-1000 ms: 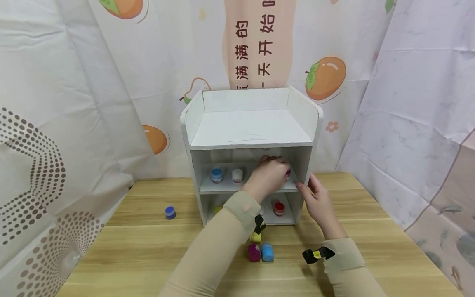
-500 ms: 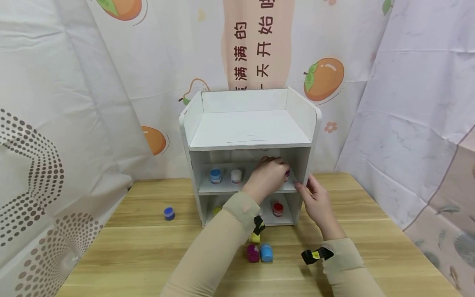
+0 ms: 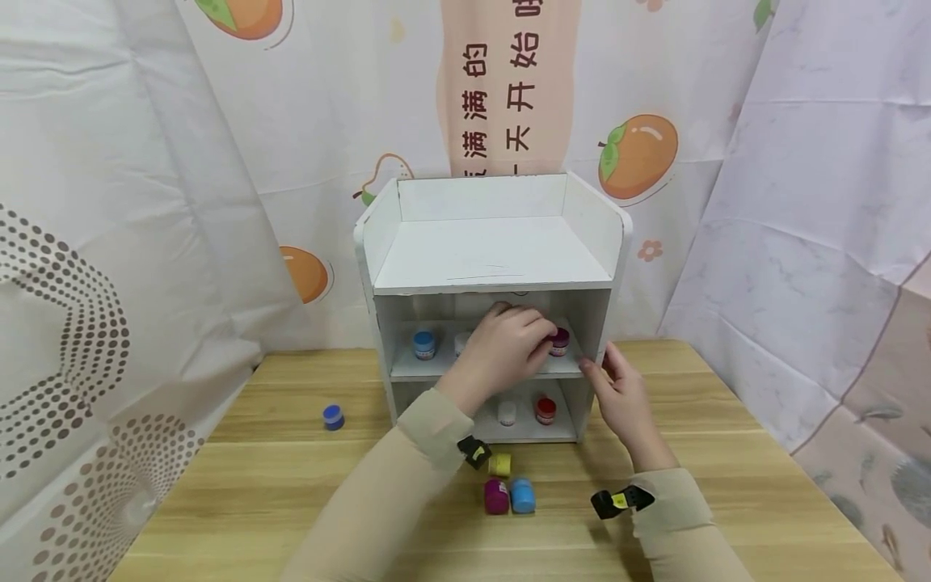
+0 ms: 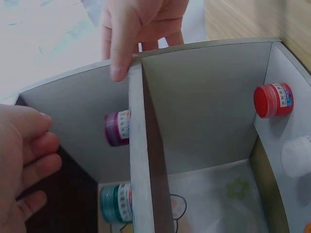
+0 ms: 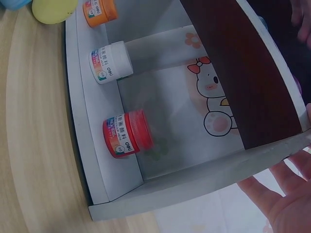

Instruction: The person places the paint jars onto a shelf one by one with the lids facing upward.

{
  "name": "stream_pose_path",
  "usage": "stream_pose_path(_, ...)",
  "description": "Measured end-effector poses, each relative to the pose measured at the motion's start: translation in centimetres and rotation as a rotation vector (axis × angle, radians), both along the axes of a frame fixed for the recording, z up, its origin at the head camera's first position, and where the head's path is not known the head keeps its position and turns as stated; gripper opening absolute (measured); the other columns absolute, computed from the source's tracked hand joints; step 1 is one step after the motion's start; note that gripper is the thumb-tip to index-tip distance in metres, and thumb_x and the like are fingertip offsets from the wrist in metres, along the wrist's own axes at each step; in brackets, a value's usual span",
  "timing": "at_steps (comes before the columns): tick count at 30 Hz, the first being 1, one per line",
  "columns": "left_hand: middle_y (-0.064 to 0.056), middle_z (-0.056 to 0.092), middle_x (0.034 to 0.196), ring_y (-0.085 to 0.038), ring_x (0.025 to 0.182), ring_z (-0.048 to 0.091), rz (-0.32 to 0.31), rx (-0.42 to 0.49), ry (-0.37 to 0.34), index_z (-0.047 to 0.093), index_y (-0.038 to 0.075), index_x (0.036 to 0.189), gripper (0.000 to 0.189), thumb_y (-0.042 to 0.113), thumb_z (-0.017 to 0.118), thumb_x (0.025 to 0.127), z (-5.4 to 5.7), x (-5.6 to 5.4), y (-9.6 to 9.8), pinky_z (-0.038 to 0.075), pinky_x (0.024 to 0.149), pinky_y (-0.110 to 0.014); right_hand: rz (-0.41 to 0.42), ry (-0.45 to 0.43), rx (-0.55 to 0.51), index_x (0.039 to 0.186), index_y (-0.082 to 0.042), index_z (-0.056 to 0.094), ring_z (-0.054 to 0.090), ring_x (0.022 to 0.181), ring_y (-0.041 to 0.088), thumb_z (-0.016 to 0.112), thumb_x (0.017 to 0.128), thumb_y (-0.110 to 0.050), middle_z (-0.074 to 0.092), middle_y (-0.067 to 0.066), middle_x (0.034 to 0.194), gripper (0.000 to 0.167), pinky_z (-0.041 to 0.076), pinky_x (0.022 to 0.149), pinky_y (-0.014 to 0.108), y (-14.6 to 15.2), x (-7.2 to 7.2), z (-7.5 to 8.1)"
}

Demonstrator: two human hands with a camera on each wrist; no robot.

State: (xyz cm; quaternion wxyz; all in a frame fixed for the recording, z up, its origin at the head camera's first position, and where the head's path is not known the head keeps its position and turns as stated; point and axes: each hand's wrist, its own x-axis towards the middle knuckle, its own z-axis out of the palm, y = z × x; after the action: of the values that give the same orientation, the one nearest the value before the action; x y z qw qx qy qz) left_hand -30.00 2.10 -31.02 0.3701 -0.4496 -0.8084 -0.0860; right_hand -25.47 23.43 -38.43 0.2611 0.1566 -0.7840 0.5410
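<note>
My left hand (image 3: pixel 509 343) is in the upper compartment of a white shelf (image 3: pixel 494 250), fingers loosely bent and holding nothing. Just right of its fingertips stands a purple paint jar (image 3: pixel 559 343); the left wrist view shows a gap between them. A teal paint jar (image 4: pixel 115 203) sits beside the purple one, hidden behind the hand in the head view. My right hand (image 3: pixel 624 396) grips the shelf's right side panel, thumb at the front edge and fingers around the outside. To the left in that compartment are a blue jar (image 3: pixel 424 345) and a partly covered white jar (image 3: pixel 461 343).
Below, the lower compartment holds a red jar (image 3: pixel 545 410), a white jar (image 3: pixel 507 412) and an orange jar (image 5: pixel 100 11). On the wooden table before the shelf lie yellow (image 3: pixel 499 465), purple (image 3: pixel 497 496) and light blue (image 3: pixel 523 495) jars. A dark blue jar (image 3: pixel 333 417) stands left.
My left hand has let go of the purple jar and drawn back to the left, uncovering it and the lower white jar. The right hand stays on the side panel.
</note>
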Motion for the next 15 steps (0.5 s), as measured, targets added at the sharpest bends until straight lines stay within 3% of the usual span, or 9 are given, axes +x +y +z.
stream_pose_path(6,0.005,0.072,0.094,-0.013,0.091,0.067,-0.143,0.102,0.168,0.075,0.015,0.098,0.007,0.018,0.071,0.093,-0.2,1.5,-2.9,0.049,0.089,-0.032,-0.018,0.001,0.01,0.143,0.005,0.051,0.056,0.123,0.015,0.059,0.103,-0.005,0.061,0.028,0.13,0.042,0.047,0.09,0.014,0.0,-0.1,-0.1)
stream_pose_path(11,0.002,0.073,0.091,-0.015,0.087,0.067,-0.21,0.213,0.188,0.075,0.011,0.094,0.006,0.014,0.072,0.091,-0.5,2.5,-5.4,0.05,0.087,-0.034,-0.03,-0.002,0.024,0.143,0.006,0.05,0.055,0.125,0.032,0.058,0.103,-0.005,0.061,0.028,0.13,0.042,0.047,0.089,0.013,0.0,0.0,0.0)
stream_pose_path(15,-0.001,0.073,0.091,-0.018,0.084,0.067,-0.219,0.306,0.191,0.074,0.008,0.093,0.006,0.012,0.071,0.09,-0.9,3.1,-7.9,0.051,0.085,-0.037,-0.031,-0.013,0.036,0.144,0.006,0.049,0.053,0.127,0.039,0.057,0.104,-0.006,0.059,0.028,0.133,0.043,0.045,0.09,0.013,0.0,-0.1,0.0)
